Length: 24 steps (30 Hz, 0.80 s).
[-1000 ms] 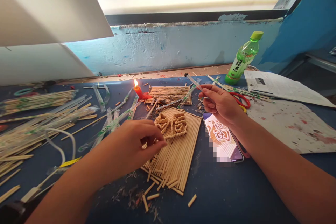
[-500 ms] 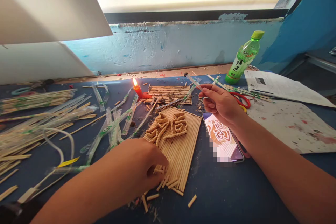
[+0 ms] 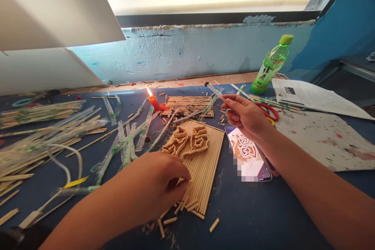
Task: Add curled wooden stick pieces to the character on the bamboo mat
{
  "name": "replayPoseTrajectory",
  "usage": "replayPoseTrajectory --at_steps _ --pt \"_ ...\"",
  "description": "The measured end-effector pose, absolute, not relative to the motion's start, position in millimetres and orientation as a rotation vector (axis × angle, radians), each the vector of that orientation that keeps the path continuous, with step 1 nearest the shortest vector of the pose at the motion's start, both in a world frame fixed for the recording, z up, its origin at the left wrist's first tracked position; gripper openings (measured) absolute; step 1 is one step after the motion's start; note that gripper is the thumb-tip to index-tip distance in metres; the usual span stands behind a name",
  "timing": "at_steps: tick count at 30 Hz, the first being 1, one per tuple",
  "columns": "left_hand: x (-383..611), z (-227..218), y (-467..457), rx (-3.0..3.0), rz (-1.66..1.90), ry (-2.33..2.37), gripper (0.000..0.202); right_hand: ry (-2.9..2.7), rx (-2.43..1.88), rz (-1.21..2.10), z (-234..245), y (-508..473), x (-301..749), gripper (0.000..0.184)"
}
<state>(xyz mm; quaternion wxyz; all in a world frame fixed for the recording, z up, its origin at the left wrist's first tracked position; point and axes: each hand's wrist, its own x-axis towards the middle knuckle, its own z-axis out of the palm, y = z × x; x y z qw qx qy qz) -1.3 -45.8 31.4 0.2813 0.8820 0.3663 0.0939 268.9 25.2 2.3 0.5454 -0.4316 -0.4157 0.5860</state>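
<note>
My right hand grips a translucent glue stick with a blackened tip, held up above the table. Low over the near left part of a panel of pale round sticks, my left hand is closed in a pinch. A sliver of a short stick piece shows at its fingertips, mostly hidden by the fingers. Small stick pieces stacked into a raised character stand on the panel's far half. Loose short pieces lie at its near edge. Beyond the panel burns a red candle.
A phone showing a similar character lies below my right hand, near red-handled scissors. A green tea bottle stands behind stained paper. Plastic wrappers, stick bundles and a white cable spread across the left side.
My left hand has risen slightly and moved right from the loose pieces, its fingertips now pinched together. My right hand and the glue stick have barely moved. The candle flame leans more.
</note>
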Motion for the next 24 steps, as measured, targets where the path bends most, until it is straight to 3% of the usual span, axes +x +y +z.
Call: replayPoseTrajectory --at_steps 13,24 --pt "0.3 29.2 -12.7 1.464 0.656 1.02 0.017 -1.019 -1.035 1.411 1.3 22.2 265.3 0.015" --pt "-4.9 24.0 -6.5 1.286 0.854 1.044 0.012 -1.096 -1.044 1.43 -0.1 20.6 264.0 0.016"
